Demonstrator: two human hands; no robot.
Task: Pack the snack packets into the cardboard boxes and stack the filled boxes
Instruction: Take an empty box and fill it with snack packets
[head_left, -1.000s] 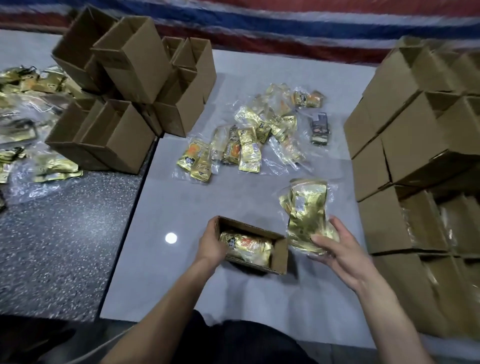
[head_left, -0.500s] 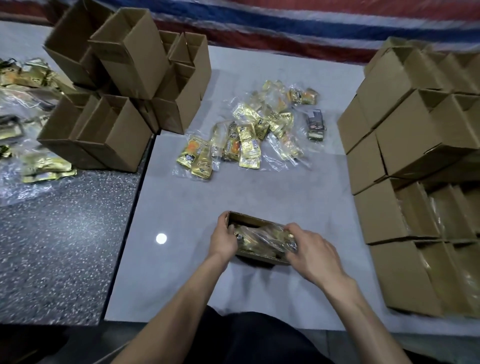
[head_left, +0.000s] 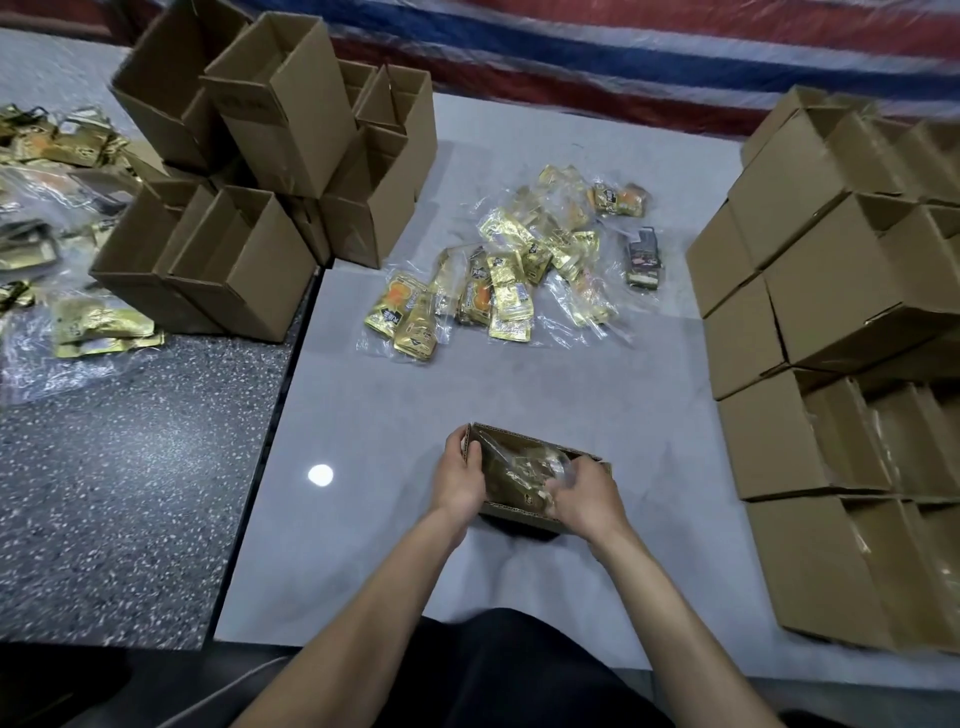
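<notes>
Holding the open box (head_left: 519, 512) at the near middle of the pale table (head_left: 395, 415), my left hand (head_left: 460, 480) grips its left end wall, fingers curled round the cardboard edge. My right hand (head_left: 589, 501) is at the box's right end, fingers (head_left: 558, 491) bent down into the opening onto the snack packets (head_left: 514, 475) lying inside in clear wrap. Blur prevents me telling whether they pinch the wrap or only press on it. The box's mouth faces up.

Loose packets (head_left: 511, 275), gold and in clear bags, lie scattered at the far middle of the table, well apart from the box. Empty boxes (head_left: 270, 156) are heaped at far left, partly on the table and partly on the speckled surface (head_left: 130, 493). More gold packets (head_left: 98, 327) lie just left of that heap. Stacked boxes (head_left: 831, 291) fill the right side; the nearer ones show something glossy inside, too unclear to identify.
</notes>
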